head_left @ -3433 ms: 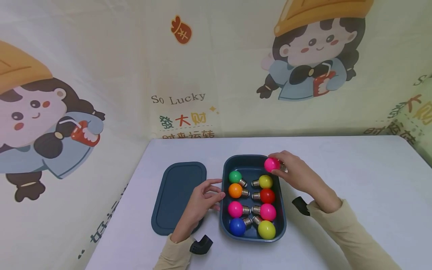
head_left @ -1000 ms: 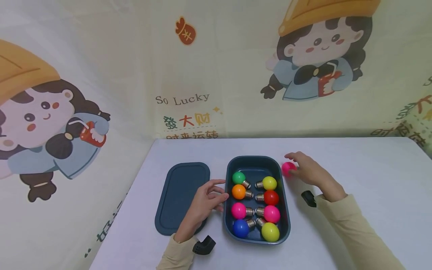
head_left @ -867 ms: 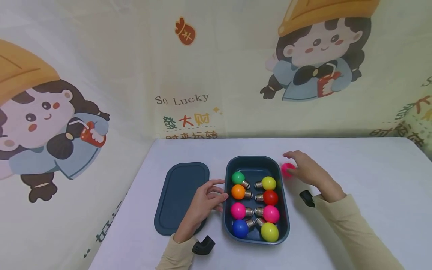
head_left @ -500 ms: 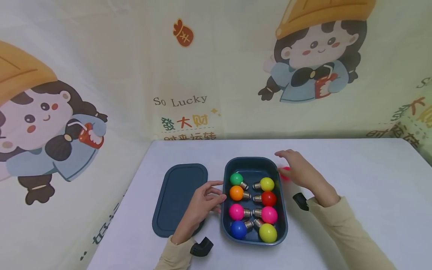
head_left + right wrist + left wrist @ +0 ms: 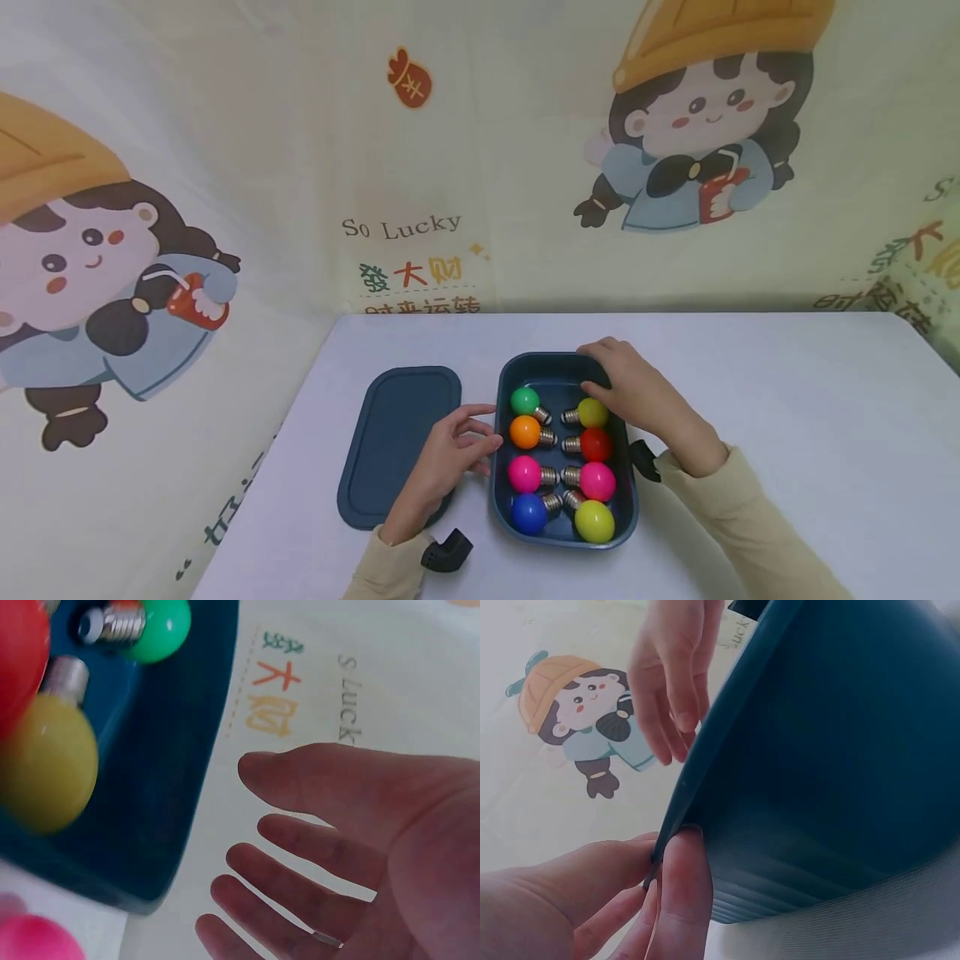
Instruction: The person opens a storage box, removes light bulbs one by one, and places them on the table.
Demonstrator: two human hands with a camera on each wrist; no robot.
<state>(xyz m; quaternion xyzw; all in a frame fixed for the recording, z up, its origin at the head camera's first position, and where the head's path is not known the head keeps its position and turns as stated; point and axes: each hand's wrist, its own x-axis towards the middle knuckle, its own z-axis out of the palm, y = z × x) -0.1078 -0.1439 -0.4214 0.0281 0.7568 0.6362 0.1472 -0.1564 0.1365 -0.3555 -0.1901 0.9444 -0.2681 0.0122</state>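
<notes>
A dark blue box (image 5: 553, 385) holds two columns of coloured bulbs with metal screw bases. On its left side lie a green bulb (image 5: 524, 401), an orange bulb (image 5: 524, 432), a pink bulb (image 5: 523, 473) and a blue bulb (image 5: 528, 514). Opposite are yellow, red (image 5: 597, 445), pink and yellow bulbs. My left hand (image 5: 442, 458) pinches the box's left rim, clearest in the left wrist view. Over the far right corner reaches my right hand (image 5: 637, 392), fingers spread and holding nothing. A loose pink bulb (image 5: 37, 941) lies outside the box, hidden in the head view.
A flat dark blue lid (image 5: 397, 433) lies left of the box, partly behind the left hand. The white table (image 5: 787, 400) extends far to the right. A printed cloth (image 5: 525, 167) hangs behind the table and along its left.
My right hand held a pink bulb over the far right corner, set it on the table right of the box and let go. Now it has moved left over that corner. My left hand stayed put.
</notes>
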